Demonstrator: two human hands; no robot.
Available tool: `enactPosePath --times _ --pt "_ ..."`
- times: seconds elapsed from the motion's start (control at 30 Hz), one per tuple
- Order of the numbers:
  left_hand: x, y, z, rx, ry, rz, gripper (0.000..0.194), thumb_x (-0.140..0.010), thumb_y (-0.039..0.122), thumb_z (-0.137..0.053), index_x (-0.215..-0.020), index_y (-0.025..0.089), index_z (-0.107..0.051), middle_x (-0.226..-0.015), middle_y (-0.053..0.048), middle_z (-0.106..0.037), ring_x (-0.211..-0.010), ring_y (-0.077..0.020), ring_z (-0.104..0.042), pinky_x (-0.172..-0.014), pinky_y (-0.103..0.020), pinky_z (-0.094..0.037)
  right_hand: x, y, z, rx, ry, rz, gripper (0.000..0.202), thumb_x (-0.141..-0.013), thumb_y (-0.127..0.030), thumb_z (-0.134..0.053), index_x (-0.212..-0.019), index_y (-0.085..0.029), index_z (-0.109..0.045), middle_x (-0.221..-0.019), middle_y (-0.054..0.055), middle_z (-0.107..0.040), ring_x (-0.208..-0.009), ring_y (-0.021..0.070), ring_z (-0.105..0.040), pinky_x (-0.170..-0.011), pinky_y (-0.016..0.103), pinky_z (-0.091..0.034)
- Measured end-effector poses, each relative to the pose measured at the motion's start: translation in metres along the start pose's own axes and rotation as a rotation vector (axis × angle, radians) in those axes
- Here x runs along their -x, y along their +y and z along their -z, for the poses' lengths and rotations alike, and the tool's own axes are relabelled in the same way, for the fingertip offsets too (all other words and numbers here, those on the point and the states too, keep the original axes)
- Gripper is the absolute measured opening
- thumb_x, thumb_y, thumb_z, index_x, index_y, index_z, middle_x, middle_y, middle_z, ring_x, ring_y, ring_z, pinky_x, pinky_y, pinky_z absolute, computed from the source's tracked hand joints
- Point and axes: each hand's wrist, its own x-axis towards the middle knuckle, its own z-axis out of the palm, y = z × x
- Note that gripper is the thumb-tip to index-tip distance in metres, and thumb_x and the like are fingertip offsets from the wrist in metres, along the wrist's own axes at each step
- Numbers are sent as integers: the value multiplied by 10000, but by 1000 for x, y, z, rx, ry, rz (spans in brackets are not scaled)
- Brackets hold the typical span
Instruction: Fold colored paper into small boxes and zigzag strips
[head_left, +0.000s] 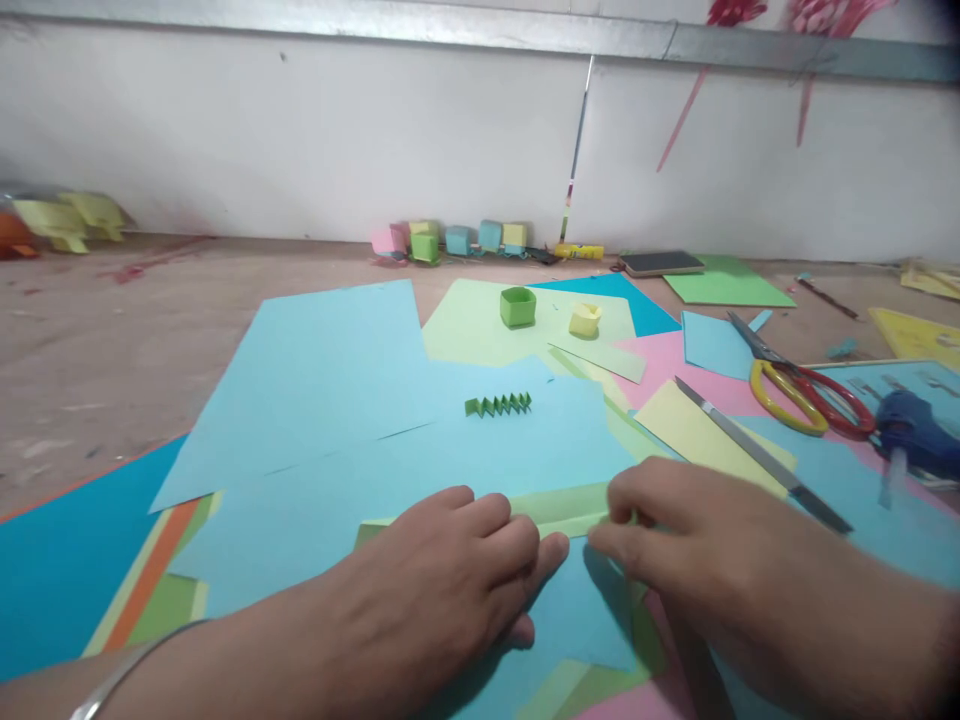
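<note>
A light green paper strip (562, 508) with a lengthwise fold lies on blue paper (322, 400). My left hand (465, 560) presses on the strip with bent fingers, its index fingertip at the lower edge. The strip's right end is pinched between thumb and finger of my right hand (675, 530). Beyond the hands sits a small green zigzag-folded strip (498, 404). Farther back, a green open paper box (517, 307) and a small yellow paper piece (584, 319) stand on pale green paper (465, 325).
At right are scissors (810, 395), a cutter knife (765, 455) and a blue glue gun (919, 435) on coloured sheets. A phone (663, 263), a yellow tube (580, 251) and small paper blocks (458, 239) sit near the wall.
</note>
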Motion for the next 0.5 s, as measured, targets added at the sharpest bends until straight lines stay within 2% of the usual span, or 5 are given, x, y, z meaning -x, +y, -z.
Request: enactPosePath --times 0.1,0.2,0.27,0.37,0.5 --pt "3 0 -1 -7 19 -1 365 -959 380 -536 -1248 162 -494 -824 -13 -582 -679 -188 -475 -560 -349 -306 -7 -17 -26 -25 45 148 180 -872 -81 -488 -772 -158 -617 -722 48 -584 -644 154 -495 -582 262 -367" --pt "10 1 4 27 43 52 257 -947 375 -554 -1117 182 -566 -824 -13 -593 -700 -192 -495 -619 -340 -359 -11 -18 -42 1 119 248 188 -873 -59 -468 -799 -145 -618 -738 63 -577 -693 177 -491 -640 302 -390" --pt "18 1 8 53 76 193 152 -954 330 -541 -980 192 -600 -834 -20 -601 -732 -195 -515 -660 -331 -386 -10 -16 -44 22 183 286 212 -886 -56 -436 -821 -145 -616 -750 70 -576 -693 183 -480 -640 316 -390" --pt "29 -1 9 83 114 429 212 -976 249 -467 -822 182 -597 -806 -32 -599 -720 -186 -518 -648 -313 -390 -8 -15 -40 68 216 321 255 -922 -83 -377 -862 -147 -616 -788 87 -593 -679 188 -474 -612 325 -386" --pt "39 -5 5 196 152 491 285 -962 240 -439 -725 182 -586 -700 -27 -575 -639 -178 -481 -588 -304 -339 -11 -18 -38 110 220 352 276 -939 -102 -342 -1006 -120 -610 -791 86 -609 -656 191 -486 -587 332 -390"
